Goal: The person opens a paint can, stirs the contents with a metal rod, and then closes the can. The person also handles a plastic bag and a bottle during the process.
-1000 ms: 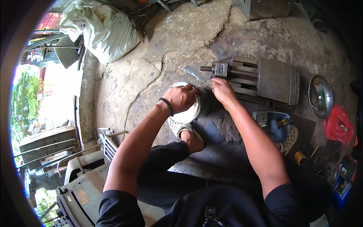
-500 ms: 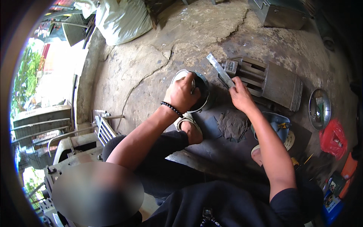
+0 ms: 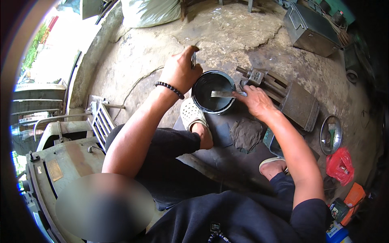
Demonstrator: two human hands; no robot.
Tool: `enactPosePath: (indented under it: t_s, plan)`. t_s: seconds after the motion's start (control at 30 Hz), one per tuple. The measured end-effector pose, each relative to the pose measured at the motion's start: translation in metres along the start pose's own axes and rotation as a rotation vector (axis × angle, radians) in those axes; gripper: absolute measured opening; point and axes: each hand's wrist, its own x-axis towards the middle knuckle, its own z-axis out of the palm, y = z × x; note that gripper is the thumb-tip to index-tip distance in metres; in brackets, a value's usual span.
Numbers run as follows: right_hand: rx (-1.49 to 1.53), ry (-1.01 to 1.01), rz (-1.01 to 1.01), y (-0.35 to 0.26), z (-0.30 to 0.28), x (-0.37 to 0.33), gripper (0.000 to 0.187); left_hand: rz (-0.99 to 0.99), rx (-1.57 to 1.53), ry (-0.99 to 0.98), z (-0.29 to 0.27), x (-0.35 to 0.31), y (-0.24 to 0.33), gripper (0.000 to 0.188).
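Note:
A round bucket (image 3: 214, 72) with a dark rim stands on the floor ahead of me, its inside dark and grey. My right hand (image 3: 259, 102) is at the bucket's right side, fingers closed around a flat metal strip (image 3: 223, 94) that reaches over the opening. Up and left of the bucket, my left hand (image 3: 180, 69) is closed around something thin. Only a narrow edge of it shows by the fingertips, so I cannot tell its kind. A dark crumpled rag (image 3: 247, 135) lies nearer to me.
A heavy machine vise (image 3: 298, 103) sits right of the bucket. Beyond my right forearm are a metal dish (image 3: 331, 134) holding a brush and a red plastic bag (image 3: 340, 167). A metal box (image 3: 312, 30) and a white sack (image 3: 152, 12) stand farther off.
My left hand has moved up and left, off the bucket's opening. The right hand has lowered the metal strip, which was raised and tilted beside the vise, to lie across the bucket.

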Motion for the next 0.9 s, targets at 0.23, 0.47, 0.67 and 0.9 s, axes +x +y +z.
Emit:
enactPosePath:
  t_s: [0.23,0.47,0.67,0.9]
  plan:
    - [-0.029,-0.114,0.002,0.011,-0.049,-0.021,0.048,0.037,-0.031,0.052,-0.004,-0.004,-0.002,0.039]
    - [0.239,0.032,0.133,0.015,-0.08,-0.06,0.041,0.146,0.011,-0.052,0.013,-0.011,0.011,0.045]
    - [0.5,-0.135,0.396,-0.027,0.032,0.002,0.119,0.1,0.0,-0.002,0.032,-0.001,0.022,0.044]
    - [0.736,0.373,0.873,-0.053,0.148,-0.035,0.068,0.059,-0.161,-0.014,0.015,0.004,0.011,0.051]
